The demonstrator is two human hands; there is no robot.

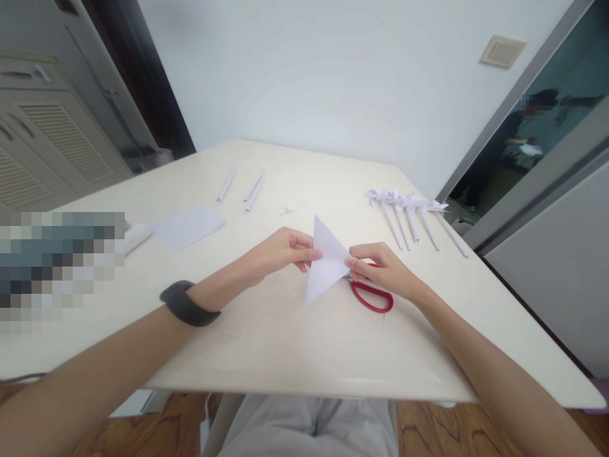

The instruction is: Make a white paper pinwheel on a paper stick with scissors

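A white paper triangle (pixel 326 263) is held up over the middle of the table between my two hands. My left hand (pixel 290 249) pinches its long left edge with the thumb in front. At the right corner, my right hand (pixel 380 266) grips the paper between thumb and fingers. Scissors with red handles (pixel 375 298) lie on the table just below my right hand. Their blades are mostly hidden behind the paper and the hand. A thin white paper strip (pixel 384 330) lies below the handles.
Several paper pinwheels on rolled sticks (pixel 409 209) lie at the back right. Three rolled paper tubes (pixel 227 185) lie at the back left, beyond a stack of white sheets (pixel 190 227). Small scraps (pixel 288 210) sit mid-table. Behind the glass at right is another person (pixel 504 139).
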